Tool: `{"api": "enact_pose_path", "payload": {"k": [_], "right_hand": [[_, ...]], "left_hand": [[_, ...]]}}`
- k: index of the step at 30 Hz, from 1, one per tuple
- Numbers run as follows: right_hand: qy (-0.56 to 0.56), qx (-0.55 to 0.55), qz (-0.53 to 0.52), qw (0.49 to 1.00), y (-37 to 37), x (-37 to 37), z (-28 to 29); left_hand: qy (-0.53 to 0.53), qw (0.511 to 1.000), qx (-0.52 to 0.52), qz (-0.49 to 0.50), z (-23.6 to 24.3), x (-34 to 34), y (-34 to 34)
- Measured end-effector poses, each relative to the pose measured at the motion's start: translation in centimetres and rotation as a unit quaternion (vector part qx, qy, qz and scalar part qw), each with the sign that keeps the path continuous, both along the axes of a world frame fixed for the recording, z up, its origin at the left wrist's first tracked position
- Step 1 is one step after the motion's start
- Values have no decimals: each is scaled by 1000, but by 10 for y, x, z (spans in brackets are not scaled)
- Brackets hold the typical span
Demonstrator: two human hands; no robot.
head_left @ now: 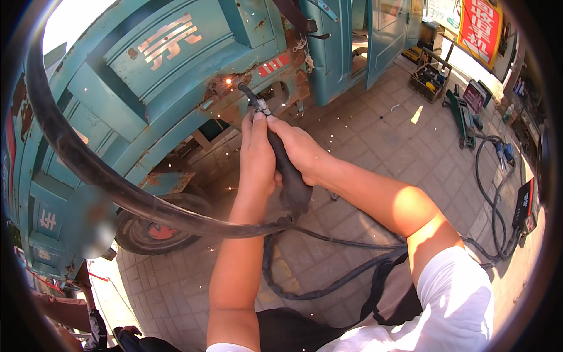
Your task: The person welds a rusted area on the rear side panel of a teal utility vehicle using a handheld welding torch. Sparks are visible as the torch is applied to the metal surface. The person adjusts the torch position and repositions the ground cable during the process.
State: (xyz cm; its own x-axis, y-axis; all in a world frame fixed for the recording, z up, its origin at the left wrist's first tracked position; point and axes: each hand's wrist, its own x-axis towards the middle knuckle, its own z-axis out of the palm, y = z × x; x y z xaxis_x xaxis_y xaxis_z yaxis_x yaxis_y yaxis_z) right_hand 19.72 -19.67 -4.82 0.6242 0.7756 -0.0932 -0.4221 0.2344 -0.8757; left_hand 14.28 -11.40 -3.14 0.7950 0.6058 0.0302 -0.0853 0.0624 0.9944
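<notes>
Both my hands grip a black torch (286,182) with a metal fitting (263,107) and a dark curved nozzle (249,91). My left hand (257,149) wraps its left side, my right hand (293,146) its right. The nozzle points at a rusted patch (214,91) on a teal vehicle body (135,105), where a bright glowing spot (229,81) throws sparks. A thick black hose (117,182) runs from the torch in a wide loop up the left side of the view.
A wheel (158,232) sits below the body, beside an open teal door (387,41). On the paved floor (375,135) lie cables (492,199), a toolbox (428,79), a green jack (460,117) and a black machine (524,211). Another person (94,325) shows at lower left.
</notes>
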Motion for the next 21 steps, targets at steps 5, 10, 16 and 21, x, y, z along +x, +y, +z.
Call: {"api": "enact_pose_path", "payload": {"k": [5, 10, 16, 21], "right_hand": [[10, -15, 26, 1000, 9, -2, -2], [26, -8, -33, 999, 2, 1, 3], [28, 60, -52, 997, 11, 34, -44], [27, 46, -67, 996, 15, 29, -38]], "left_hand": [[-14, 999, -47, -10, -4, -3, 11], [-33, 997, -3, -73, -4, 3, 7], [-54, 981, -148, -112, -9, -8, 12], [-88, 978, -148, -121, -29, 11, 19]]}}
